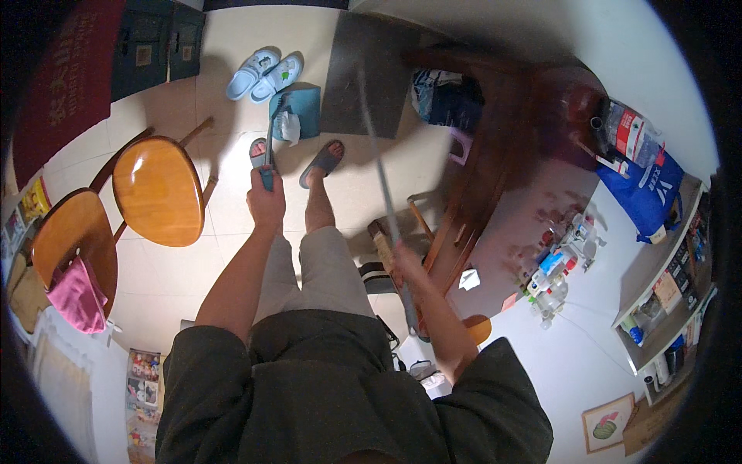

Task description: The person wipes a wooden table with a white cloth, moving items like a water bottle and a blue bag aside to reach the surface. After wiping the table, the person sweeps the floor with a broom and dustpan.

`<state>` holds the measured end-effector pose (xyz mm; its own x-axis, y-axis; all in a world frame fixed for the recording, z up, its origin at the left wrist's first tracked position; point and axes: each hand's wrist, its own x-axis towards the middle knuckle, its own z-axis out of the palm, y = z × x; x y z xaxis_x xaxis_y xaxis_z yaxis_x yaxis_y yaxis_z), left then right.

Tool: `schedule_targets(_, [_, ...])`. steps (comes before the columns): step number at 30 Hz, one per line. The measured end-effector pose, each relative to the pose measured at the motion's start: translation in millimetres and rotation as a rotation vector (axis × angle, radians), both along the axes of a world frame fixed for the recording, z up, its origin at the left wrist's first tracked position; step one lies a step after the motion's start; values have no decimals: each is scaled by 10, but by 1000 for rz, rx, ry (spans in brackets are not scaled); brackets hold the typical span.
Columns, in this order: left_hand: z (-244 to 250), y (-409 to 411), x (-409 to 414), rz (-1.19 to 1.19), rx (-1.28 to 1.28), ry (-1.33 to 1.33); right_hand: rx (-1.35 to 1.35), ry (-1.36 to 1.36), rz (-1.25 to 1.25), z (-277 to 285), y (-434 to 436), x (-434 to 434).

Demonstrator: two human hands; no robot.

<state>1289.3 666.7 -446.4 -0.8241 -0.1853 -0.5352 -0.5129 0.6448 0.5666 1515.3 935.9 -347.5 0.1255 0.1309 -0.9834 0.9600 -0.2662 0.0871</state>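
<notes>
My left hand [268, 200] is closed around the blue grip of a long-handled dustpan [310, 107]. Its grey pole runs down to the teal pan on the tiled floor, just beyond my slippered feet. Crumpled white tissue [290, 126] lies in the pan, next to a row of comb-like teeth. In my right hand [408, 265] is a long grey pole [379, 168], slanting away over a dark floor mat [362, 87]. The pole's far end is blurred against the mat, and whatever it carries there cannot be made out.
Pale blue clogs [272, 75] sit beyond the dustpan. Left stand wooden chairs [159, 191], one with a pink cloth [78, 296] over it. Right of me is a dark wooden table [493, 249] bearing bottles and a blue bag [646, 188]. A wooden stool [382, 246] stands close by my right hand.
</notes>
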Motion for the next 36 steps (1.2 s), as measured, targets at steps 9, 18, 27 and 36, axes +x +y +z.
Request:
schedule_targets(9, [73, 61, -43, -11, -4, -71, 162, -75, 465, -1002, -146, -128])
schedule_targets(18, [16, 23, -48, -19, -74, -73, -85, -324, -17, 316, -193, 271])
schedule_targets(27, [108, 215, -83, -34, 53, -69, 152, 17, 849, -1239, 644, -150])
schedule_targets(36, [2, -10, -36, -26, -48, -86, -61, -246, 123, 162, -435, 568])
